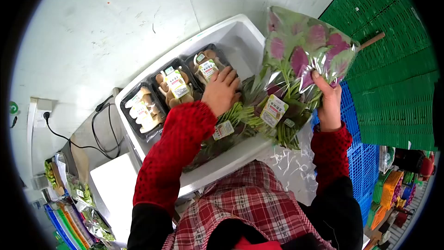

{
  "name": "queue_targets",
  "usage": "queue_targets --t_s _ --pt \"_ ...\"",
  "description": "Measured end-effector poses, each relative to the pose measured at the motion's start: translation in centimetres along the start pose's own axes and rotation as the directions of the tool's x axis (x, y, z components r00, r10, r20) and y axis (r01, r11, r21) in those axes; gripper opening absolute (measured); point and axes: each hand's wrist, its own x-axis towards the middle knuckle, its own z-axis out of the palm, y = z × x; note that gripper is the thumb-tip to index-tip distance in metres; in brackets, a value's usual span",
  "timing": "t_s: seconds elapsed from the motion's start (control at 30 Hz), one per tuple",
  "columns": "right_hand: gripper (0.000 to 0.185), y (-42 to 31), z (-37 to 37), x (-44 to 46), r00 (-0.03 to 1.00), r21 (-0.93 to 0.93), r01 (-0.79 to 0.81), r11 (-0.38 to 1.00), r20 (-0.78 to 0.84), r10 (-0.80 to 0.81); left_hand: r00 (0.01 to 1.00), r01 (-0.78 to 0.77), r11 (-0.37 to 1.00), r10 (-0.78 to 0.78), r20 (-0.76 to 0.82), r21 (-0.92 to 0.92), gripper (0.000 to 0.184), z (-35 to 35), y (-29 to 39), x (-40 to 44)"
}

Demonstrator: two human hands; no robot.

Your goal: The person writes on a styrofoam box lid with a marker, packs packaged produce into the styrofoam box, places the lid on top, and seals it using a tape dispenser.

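A white foam box [247, 28] holds three black trays of mushrooms wrapped in film: a left tray [144, 111], a middle tray [175, 83] and a right tray [206, 65]. My left hand [223, 91] rests with fingers spread at the lower edge of the right tray. My right hand [329, 99] grips a clear bag of red and green leafy vegetables [298, 60] by its right side, over the box's right end. The bag bears a white label. Another labelled bag of greens [224, 132] lies in the box below my left hand.
Green crates [393, 74] stand at the right, with a blue crate [354, 148] beside them. At the left are a black cable [95, 127], a white board [115, 190] and bagged greens [95, 215]. A pale wall [115, 23] rises behind the box.
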Motion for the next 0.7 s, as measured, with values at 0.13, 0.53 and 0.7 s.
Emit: queue_targets --t_s 0.13,0.53,0.7 --pt "0.025 0.7 2.3 1.7 0.991 -0.139 0.083 0.987 0.113 -0.068 0.876 -0.092 0.968 -0.034 0.481 0.235 0.033 3.8 -2.6 3.9" --pt "0.029 2.0 4.4 3.7 0.976 -0.374 0.181 0.910 0.184 -0.119 0.609 -0.099 0.957 -0.158 0.777 0.273 0.048 7.0 -3.7 8.2" --pt "0.029 1.8 3.1 3.0 0.978 -0.269 0.200 0.942 0.002 -0.207 0.500 -0.185 0.922 -0.210 0.840 0.340 0.051 8.3 -4.2 6.9"
